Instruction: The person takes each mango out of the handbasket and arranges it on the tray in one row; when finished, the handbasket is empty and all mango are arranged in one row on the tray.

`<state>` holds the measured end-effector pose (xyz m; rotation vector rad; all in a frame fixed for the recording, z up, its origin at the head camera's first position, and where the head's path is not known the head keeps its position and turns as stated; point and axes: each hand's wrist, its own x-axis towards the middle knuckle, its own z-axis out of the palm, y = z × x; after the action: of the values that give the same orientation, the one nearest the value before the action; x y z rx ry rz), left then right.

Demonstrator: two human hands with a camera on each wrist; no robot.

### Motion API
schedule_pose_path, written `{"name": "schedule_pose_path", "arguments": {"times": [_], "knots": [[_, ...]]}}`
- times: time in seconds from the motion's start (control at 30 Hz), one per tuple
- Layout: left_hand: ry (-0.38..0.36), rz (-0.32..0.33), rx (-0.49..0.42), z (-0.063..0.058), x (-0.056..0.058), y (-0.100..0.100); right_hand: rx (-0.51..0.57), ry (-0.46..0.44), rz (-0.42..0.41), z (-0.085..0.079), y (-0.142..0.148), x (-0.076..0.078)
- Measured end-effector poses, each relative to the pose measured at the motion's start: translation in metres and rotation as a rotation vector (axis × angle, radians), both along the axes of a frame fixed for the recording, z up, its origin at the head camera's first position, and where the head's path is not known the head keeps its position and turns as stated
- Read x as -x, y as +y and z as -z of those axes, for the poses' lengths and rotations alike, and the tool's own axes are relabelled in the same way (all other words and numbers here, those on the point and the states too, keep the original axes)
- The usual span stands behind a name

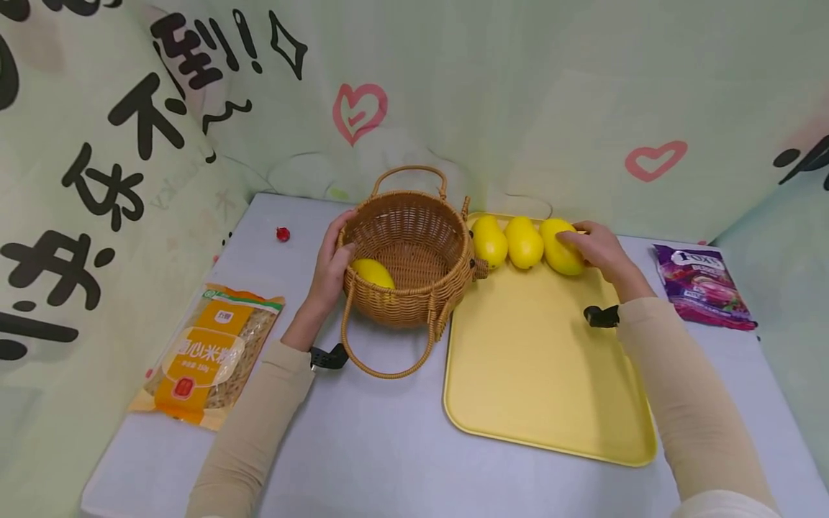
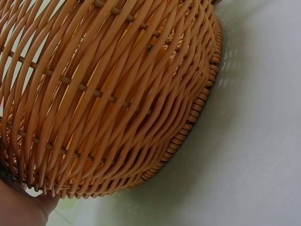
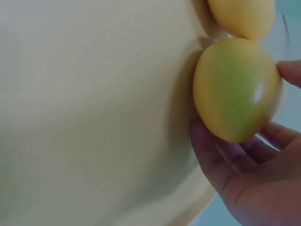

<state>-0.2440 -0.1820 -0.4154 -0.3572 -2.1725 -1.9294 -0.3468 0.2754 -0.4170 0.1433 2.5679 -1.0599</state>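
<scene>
A round wicker basket (image 1: 414,270) stands left of the tray, one handle up at the back and the other hanging down in front. My left hand (image 1: 333,262) grips its left rim; in the left wrist view, woven cane fills most of the picture. Inside lies a yellow mango (image 1: 373,273). My right hand (image 1: 599,248) holds the rightmost mango (image 3: 237,89) at the tray's far edge, thumb on one side and fingers curled round the other. Two more mangoes, a middle one (image 1: 524,242) and a left one (image 1: 489,242), lie beside it in a row.
The yellow tray (image 1: 518,374) takes up the right half of the table (image 1: 363,446). An orange food packet (image 1: 210,356) lies at the left, a purple candy bag (image 1: 702,286) at the right. A small red object (image 1: 283,234) is at the back left. Printed curtains surround the table.
</scene>
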Motion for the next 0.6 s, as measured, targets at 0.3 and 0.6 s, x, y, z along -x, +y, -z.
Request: {"name": "schedule_pose_path", "arguments": {"times": [0.3, 0.6], "knots": [[0.001, 0.004, -0.013, -0.0003, 0.0011, -0.0003, -0.039, 0.038, 0.010, 0.0033, 0.0033, -0.0032], [0.000, -0.001, -0.005, -0.0002, -0.0001, -0.0004, -0.049, 0.041, 0.006, 0.0059, 0.0075, -0.0075]]}}
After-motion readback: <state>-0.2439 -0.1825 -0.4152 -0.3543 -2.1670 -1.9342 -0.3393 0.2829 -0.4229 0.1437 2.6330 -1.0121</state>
